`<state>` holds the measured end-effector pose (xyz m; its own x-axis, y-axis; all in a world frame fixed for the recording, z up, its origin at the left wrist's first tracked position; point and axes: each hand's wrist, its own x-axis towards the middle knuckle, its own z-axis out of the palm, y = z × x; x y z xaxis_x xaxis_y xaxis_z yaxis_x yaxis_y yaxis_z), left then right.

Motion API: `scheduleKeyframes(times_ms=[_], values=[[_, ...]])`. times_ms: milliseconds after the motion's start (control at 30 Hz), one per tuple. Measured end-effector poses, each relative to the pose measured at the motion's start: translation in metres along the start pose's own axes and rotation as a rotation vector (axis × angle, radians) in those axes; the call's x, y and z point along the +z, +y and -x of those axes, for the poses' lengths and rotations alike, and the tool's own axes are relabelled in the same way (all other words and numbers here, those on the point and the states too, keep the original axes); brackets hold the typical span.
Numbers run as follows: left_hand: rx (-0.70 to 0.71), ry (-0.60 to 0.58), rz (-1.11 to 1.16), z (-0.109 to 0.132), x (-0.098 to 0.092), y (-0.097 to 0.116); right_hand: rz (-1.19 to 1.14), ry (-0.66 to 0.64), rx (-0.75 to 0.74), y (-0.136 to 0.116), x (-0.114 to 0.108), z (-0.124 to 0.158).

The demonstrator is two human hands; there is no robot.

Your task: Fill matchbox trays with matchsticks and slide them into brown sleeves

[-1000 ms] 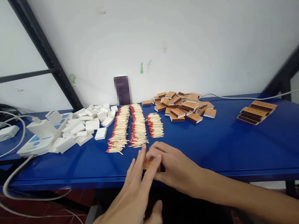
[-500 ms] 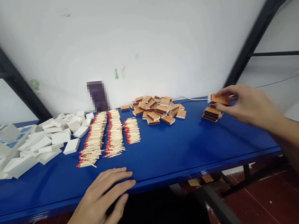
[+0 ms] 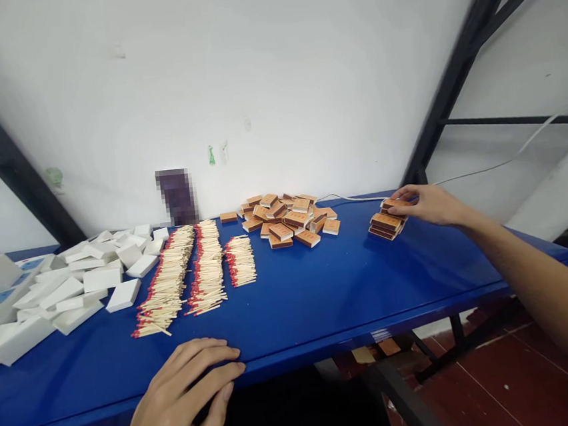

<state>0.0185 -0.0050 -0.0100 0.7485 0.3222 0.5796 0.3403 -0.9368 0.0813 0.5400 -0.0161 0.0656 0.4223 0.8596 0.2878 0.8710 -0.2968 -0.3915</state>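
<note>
Your right hand (image 3: pixel 428 204) is at the far right part of the blue desk (image 3: pixel 317 300), its grip pinching a matchbox (image 3: pixel 389 203) on top of a small stack (image 3: pixel 384 226), well back from the front edge. A wide stretch of blue surface lies between that stack and the front edge, and a narrower gap parts it from the jumbled matchbox pile (image 3: pixel 287 219) to its left. Your left hand (image 3: pixel 176 397) hangs over the front edge, grip loosely spread. Beyond it, three rows of matches (image 3: pixel 206 267) reach toward the wall (image 3: pixel 272 87); white boxes (image 3: pixel 103 278) crowd the left side.
</note>
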Motion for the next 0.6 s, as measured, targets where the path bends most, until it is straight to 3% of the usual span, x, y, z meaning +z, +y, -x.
scheduleKeyframes(times_ms=[167,433,600], values=[[-0.002,0.007,0.007,0.001,0.001,0.0,-0.022,-0.013,0.01,0.007,0.002,-0.005],[-0.008,0.009,0.022,0.0,0.003,0.0,-0.071,-0.013,-0.007,-0.001,0.0,0.001],[-0.041,0.015,0.082,0.001,0.001,0.001,-0.04,0.175,-0.032,-0.02,-0.007,0.009]])
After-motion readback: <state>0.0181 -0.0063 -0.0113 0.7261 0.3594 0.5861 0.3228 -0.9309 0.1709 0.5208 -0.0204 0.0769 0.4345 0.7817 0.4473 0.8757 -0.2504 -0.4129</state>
